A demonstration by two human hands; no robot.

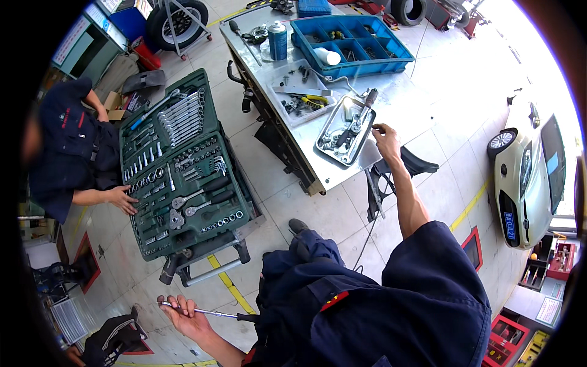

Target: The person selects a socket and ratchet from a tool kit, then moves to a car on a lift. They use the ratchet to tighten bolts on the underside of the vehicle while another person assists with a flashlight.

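My left hand (186, 321) is closed around a long thin chrome tool (214, 312) with a black handle, low at the left beside my trousers. My right hand (386, 144) has its fingers curled just at the right rim of a metal tray (333, 150) on the steel table (406, 98); what is between the fingertips, if anything, is too small to make out. The tray holds metal parts and a tool with a dark handle. Beside it sits a clear plastic box (287, 113) with small parts and yellow-handled pliers.
An open green socket case (214, 147) rests on a cart at left, where a co-worker's hand (119, 199) touches it. A blue divided bin (382, 64) and spray can (277, 43) stand farther back on the table. A dark stool (416, 162) is beside it; a car (532, 208) stands right.
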